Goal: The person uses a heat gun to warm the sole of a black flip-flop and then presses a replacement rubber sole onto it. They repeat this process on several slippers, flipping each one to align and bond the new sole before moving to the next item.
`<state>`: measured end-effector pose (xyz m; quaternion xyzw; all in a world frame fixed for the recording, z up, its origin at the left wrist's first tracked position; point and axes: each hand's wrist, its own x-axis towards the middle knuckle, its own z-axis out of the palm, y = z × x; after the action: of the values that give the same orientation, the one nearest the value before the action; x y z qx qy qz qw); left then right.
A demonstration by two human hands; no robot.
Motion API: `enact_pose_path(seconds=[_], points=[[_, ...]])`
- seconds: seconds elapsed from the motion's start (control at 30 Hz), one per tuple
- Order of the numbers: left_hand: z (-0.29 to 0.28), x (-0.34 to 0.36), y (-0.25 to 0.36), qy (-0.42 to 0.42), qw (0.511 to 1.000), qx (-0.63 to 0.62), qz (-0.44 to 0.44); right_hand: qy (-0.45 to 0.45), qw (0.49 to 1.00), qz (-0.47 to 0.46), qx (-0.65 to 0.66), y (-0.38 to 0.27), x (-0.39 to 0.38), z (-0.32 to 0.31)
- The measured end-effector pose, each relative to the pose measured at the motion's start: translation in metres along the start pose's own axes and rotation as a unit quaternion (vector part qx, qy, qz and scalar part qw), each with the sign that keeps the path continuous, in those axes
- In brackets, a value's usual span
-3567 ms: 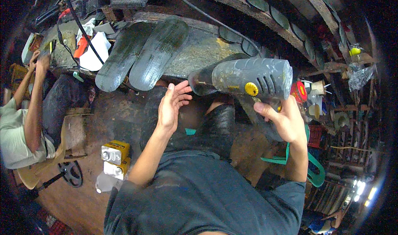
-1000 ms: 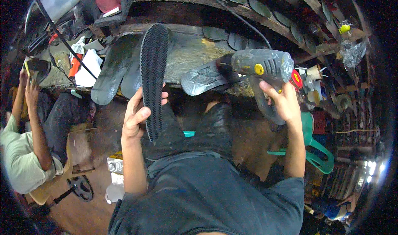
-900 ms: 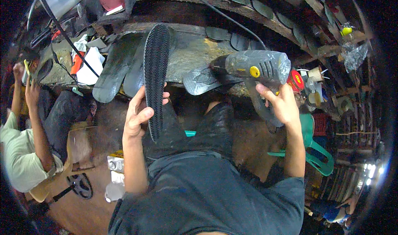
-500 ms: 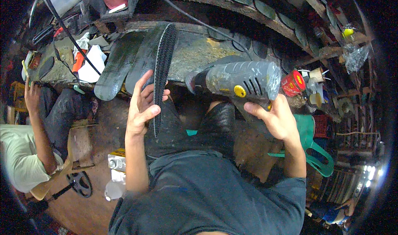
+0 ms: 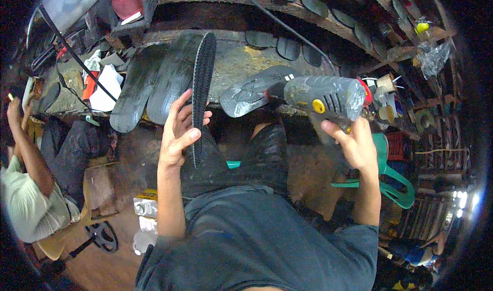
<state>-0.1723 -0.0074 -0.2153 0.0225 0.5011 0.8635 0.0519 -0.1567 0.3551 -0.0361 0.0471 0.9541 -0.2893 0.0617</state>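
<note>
Rough, stained desk (image 5: 228, 68), right end hard to make out. Two smooth, streaked black soles (image 5: 175, 78) overhang desk's front edge. Scuffed grey heat gun (image 5: 326, 97), ribbed casing, yellow dial, gripped by right hand (image 5: 354, 143) near front edge. Black textured-tread sole (image 5: 204, 88), nearly edge-on, held between left hand's (image 5: 177, 136) thumb and fingers. Red can (image 5: 366, 91) mostly hidden, label unreadable.

Lettering and numerals: none legible. Any marks on the round yellow dial (image 5: 318, 106) of the grey, cylindrical-bodied plastic heat gun (image 5: 303, 93) are too small to tell; on the yellow-sided, silver-topped metal can (image 5: 145, 207) they are likewise indistinct. The bright-red round tin (image 5: 366, 92), partly hidden behind the heat gun, offers no readable wording.
</note>
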Motion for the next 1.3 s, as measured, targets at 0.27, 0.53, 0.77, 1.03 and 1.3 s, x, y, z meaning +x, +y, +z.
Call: enact_pose_path(seconds=[0.27, 0.53, 0.77, 1.03, 1.3], points=[[-0.003, 0.000, -0.002, 0.002, 1.000, -0.007, 0.001, 0.109, 0.991, -0.007, -0.073, 0.038, 0.018, -0.005], [-0.003, 0.002, -0.003, 0.010, 1.000, 0.010, 0.027, 0.029, 0.999, 0.035, -0.001, 0.024, 0.029, 0.002], [0.003, 0.012, -0.011, 0.027, 0.998, 0.044, 0.024, -0.002, 0.998, -0.057, 0.040, 0.004, 0.025, 0.014], [0.032, 0.045, -0.014, 0.072, 0.947, 0.289, 0.117, 0.049, 0.998, -0.028, 0.018, 0.006, -0.003, -0.011], [0.079, 0.095, -0.047, -0.121, 0.785, 0.571, 0.205, 0.118, 0.983, 0.025, 0.138, 0.012, -0.038, -0.030]])
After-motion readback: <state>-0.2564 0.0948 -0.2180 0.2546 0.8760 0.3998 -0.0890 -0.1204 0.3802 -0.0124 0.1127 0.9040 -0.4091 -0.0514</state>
